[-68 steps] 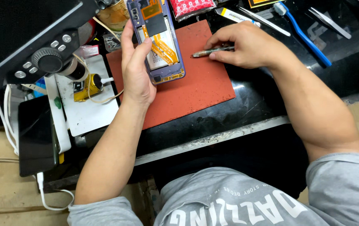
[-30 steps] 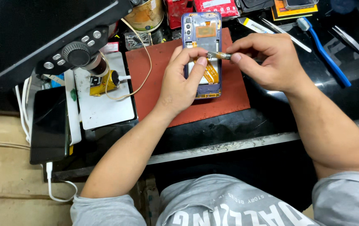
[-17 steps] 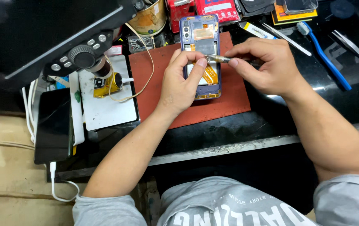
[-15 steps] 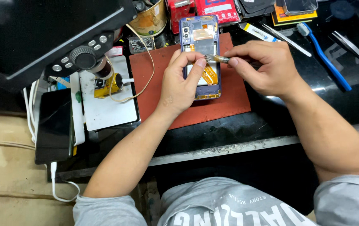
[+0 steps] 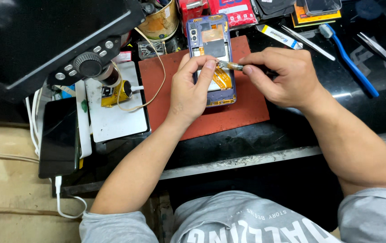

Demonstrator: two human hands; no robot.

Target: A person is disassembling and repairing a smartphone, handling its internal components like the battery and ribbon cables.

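A single head-worn camera is looking steeply down from above the seated person, facing forward across a black workbench (image 5: 292,135). It is sitting fairly near, taking in both forearms, the grey printed shirt (image 5: 247,220) at the bottom edge and a rust-red rectangular rubber mat (image 5: 247,103) near the centre. A black microscope housing (image 5: 44,40) is filling the upper left corner. No second view is sharing the scene.

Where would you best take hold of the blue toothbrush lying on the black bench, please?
Grip the blue toothbrush at mid-handle, coming from above. It lies flat and slanted on the black bench, bristles at the far end, with bare surface either side of the handle for fingertips.
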